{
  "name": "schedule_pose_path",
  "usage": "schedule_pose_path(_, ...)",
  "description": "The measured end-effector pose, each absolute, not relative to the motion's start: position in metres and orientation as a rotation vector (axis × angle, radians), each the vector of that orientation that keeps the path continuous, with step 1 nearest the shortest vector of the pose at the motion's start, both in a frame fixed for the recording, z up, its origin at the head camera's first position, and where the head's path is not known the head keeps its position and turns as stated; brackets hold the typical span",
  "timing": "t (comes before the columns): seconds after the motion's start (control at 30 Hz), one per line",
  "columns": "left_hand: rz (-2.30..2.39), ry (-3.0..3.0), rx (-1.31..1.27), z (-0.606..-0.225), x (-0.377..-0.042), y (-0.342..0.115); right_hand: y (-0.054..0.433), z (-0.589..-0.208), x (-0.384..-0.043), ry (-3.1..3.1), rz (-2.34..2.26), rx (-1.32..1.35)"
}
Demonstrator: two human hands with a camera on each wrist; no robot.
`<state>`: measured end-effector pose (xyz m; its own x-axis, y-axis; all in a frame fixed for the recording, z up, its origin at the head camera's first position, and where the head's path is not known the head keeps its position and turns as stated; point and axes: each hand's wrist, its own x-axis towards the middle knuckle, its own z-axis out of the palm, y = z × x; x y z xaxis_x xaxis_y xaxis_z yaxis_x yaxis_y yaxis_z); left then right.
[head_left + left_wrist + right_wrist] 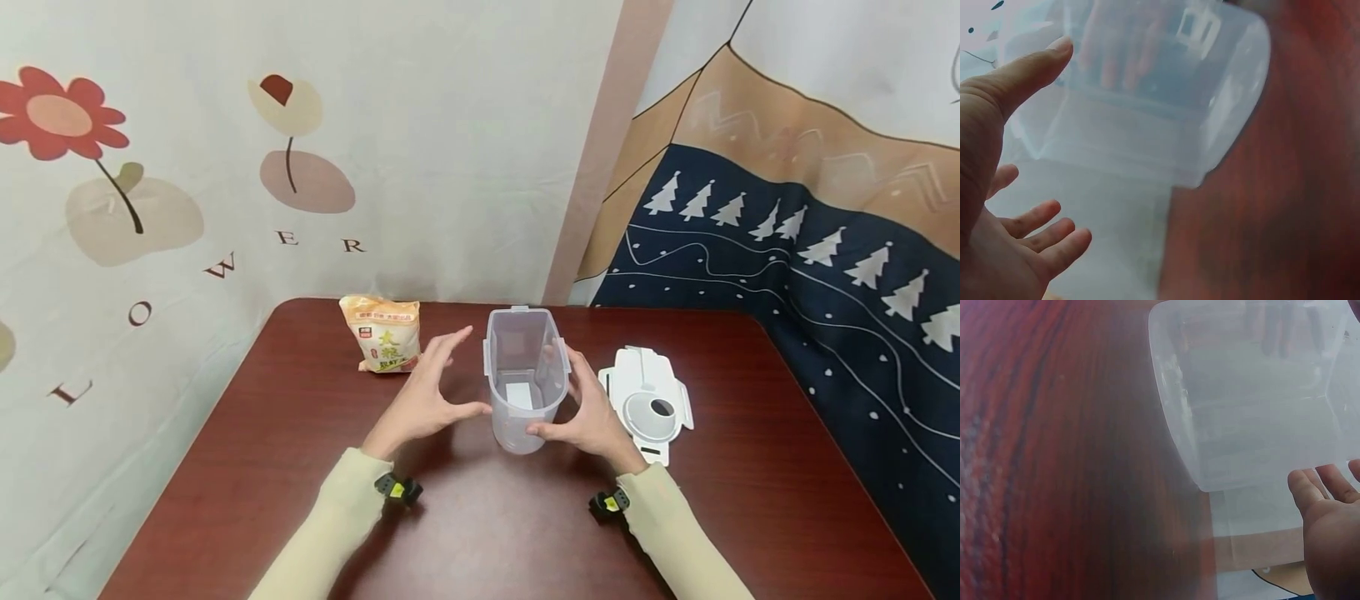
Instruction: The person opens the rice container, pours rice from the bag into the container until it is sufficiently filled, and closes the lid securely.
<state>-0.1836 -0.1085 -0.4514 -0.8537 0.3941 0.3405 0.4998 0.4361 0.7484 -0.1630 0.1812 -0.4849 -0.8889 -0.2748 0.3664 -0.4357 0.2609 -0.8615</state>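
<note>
A clear plastic tub (517,429) is near the middle of the table (480,533), between the person's two hands, its open mouth facing up toward the head camera. A small white patch (518,395) shows low down inside it. Whether its base sits flat on the wood is hard to tell.

The right hand (594,417) holds the tub from the right — thumb across the front, fingers around the side wall. The left hand (426,398) is wide open on the other side, fingers spread and nearly straight, with nothing in its grasp. Its thumb points at the tub's left wall; in the head view the tip comes right up to the plastic, and I cannot tell whether it touches.

To the right, just past the right hand, a white lid (637,375) lies on the table, with a round part bearing a dark oval; the hand and wrist hide some of its left edge. A printed bag (384,333), white with an orange top, stands toward the back, behind the left hand's fingers and to the left of the tub.

Both arms wear pale sleeves (322,529), with a small black device at each wrist. Behind the table hangs a pale cloth (450,150) with flowers and letters — and on the right, dark blue fabric (750,267) printed with white trees.
</note>
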Motion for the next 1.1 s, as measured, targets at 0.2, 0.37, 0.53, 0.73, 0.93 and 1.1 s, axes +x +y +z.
schedule_pose_path(0.2,-1.228,-2.525,-0.773,-0.429,-0.187,-0.126,0.182,-0.485,-0.163,-2.385,1.715,0.656)
schedule_pose_path(0.37,-1.168,-2.483,-0.718,-0.411,-0.192,-0.145,0.182,-0.485,-0.162,-2.385,1.725,0.653)
schedule_pose_path(0.53,-1.069,-2.401,-0.671,-0.397,-0.201,-0.166,0.181,-0.485,-0.161,-2.392,1.725,0.647)
schedule_pose_path(0.73,-1.009,-2.358,-0.59,-0.391,-0.213,-0.192,0.181,-0.485,-0.162,-2.409,1.719,0.626)
schedule_pose_path(0.93,-1.116,-2.4,-0.475,-0.401,-0.224,-0.217,0.182,-0.484,-0.163,-2.412,1.723,0.621)
schedule_pose_path(1.1,-1.342,-2.452,-0.363,-0.417,-0.23,-0.232,0.181,-0.485,-0.163,-2.415,1.726,0.625)
